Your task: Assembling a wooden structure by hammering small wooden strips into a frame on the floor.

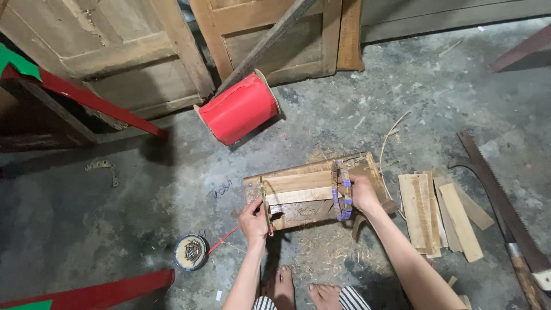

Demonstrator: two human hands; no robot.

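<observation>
Where the view begins at the left edge: a red painted bar [86, 99] is seen slanting down across old wooden door panels [109, 51], and a second red bar [97, 291] is seen lying along the bottom edge.
Floor [86, 212]: rough grey concrete, on which everything is set; wood shavings are scattered under the block.
Round tin [190, 252]: placed on the floor just left of the left hand, filled with small nails.
Red strip [222, 240]: a thin strand is seen running from beside the tin up toward the left hand.
Red spool [238, 109]: a large reel wound with red material is laid on its side near the doors, well apart from the hands.
Left hand [255, 221]: closed around a thin strip [264, 202] that is held upright against the left end of the wooden block.
Wooden block [304, 192]: a low worktop of joined boards is set on the floor between the two hands, just ahead of the bare feet [304, 291].
Right hand [360, 192]: clamped on a woven ring [342, 192] wrapped in purple and pale bands, which is held upright on the right part of the block.
Wood slats [436, 215]: short flat pieces are laid side by side to the right of the block.
Saw [505, 206]: laid on the floor at the far right, its toothed blade is pointed away.
</observation>
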